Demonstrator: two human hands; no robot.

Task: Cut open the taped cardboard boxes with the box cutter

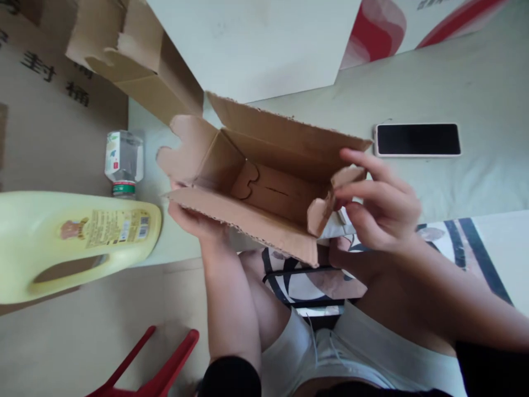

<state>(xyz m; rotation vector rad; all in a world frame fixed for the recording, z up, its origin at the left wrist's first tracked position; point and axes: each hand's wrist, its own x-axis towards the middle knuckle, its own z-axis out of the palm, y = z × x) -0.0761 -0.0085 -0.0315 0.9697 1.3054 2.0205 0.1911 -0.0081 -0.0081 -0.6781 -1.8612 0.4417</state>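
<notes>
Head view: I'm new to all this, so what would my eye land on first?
Probably the open cardboard box mid-picture, with the left hand at its left end and the right hand's fingers at its right-end flap. Next, the big pale-yellow jug at the left edge, then the dark-screened phone lying at the right.

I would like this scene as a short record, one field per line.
Left hand: holds the open brown cardboard box at its left end
Right hand: holds that box's right end flap
Box state: flaps open
Left of box: clear plastic bottle with green cap; pale yellow plastic jug with handle
Right of box: dark-screened rectangular phone with pale edge
Lower left: red object, cut off by frame
</notes>
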